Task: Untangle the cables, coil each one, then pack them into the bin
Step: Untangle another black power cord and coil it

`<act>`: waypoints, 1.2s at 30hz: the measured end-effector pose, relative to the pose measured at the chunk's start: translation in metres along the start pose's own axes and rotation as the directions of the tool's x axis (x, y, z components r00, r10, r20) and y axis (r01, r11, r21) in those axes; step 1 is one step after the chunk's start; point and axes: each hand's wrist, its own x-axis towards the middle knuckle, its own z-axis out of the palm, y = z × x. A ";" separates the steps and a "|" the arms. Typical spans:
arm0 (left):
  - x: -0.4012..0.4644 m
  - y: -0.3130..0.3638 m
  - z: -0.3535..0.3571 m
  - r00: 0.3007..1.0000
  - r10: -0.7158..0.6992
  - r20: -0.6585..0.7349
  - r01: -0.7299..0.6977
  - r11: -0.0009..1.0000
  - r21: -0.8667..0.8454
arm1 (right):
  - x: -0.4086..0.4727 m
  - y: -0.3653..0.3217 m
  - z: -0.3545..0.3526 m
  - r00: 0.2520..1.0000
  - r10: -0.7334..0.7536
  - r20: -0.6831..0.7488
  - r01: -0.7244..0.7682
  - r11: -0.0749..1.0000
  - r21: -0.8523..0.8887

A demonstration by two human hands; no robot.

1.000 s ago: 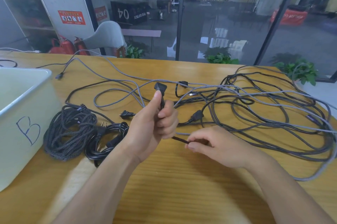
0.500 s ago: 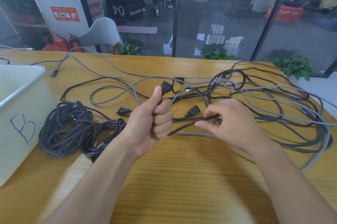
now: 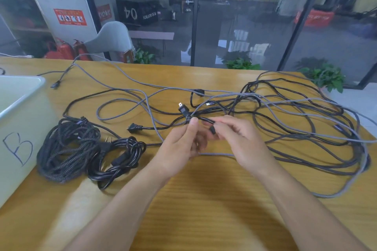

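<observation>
A: Well, two bundles look finished: a braided dark coil [image 3: 67, 149] and a glossy black coil [image 3: 120, 158] lie touching each other at the near left of the bench [image 3: 204, 210], just beside the white bin [image 3: 18, 95] marked with a B.

B: Coiled, yes, but neither is packed. They sit on the wood outside the bin's wall, and from here I can't see down to its floor.

A: Now the hands. The left hand [image 3: 179, 144] is curled, thumb up, pinching a black power cable [image 3: 206, 118] just below its two-pin plug [image 3: 183, 110], which points away toward the far side.

B: And the right hand [image 3: 240, 140] is closed on the same black cable a little further along, fingers bent round it, with a dark connector tucked between the two hands.

A: So I'd judge this cable is only at the start of its coil, no loops gathered that I can see.

B: Plenty left, too. The big tangle [image 3: 295, 128] of grey and black leads sprawls across the right half of the bench, loops crossing each other, and a long grey cable [image 3: 114, 71] trails off to the far left.

A: Another black plug [image 3: 134, 128] lies loose in the middle, left of the hands.

B: Call it early: two coiled, nothing visibly binned, most of it knotted.
</observation>
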 end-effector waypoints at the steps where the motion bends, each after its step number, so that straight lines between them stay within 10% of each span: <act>1: 0.000 0.000 0.001 1.000 0.009 -0.016 -0.008 1.000 0.021 | -0.002 -0.001 0.002 0.999 -0.033 -0.037 0.033 0.999 0.001; 18: 0.005 -0.007 0.000 0.996 -0.022 -0.088 -0.005 0.956 -0.295 | -0.010 0.003 0.007 0.974 -0.224 0.044 0.228 0.960 -0.162; 22: 0.007 -0.004 -0.010 0.981 0.006 -0.194 -0.074 0.937 -0.342 | -0.002 0.014 -0.013 0.913 -0.399 0.089 0.370 0.715 -0.593; 25: 0.005 -0.003 -0.008 0.986 -0.002 -0.168 -0.060 0.929 -0.365 | -0.001 0.016 -0.016 0.846 -0.517 0.131 0.480 0.630 -0.611; 31: 0.000 0.003 -0.001 1.000 -0.003 -0.025 -0.008 0.900 -0.435 | -0.015 0.009 0.014 0.837 -0.537 0.104 0.510 0.698 -0.503; 36: -0.008 0.015 -0.008 0.999 0.038 0.001 -0.033 0.882 -0.469 | -0.015 0.009 0.009 0.902 -0.252 0.350 0.334 0.922 -0.197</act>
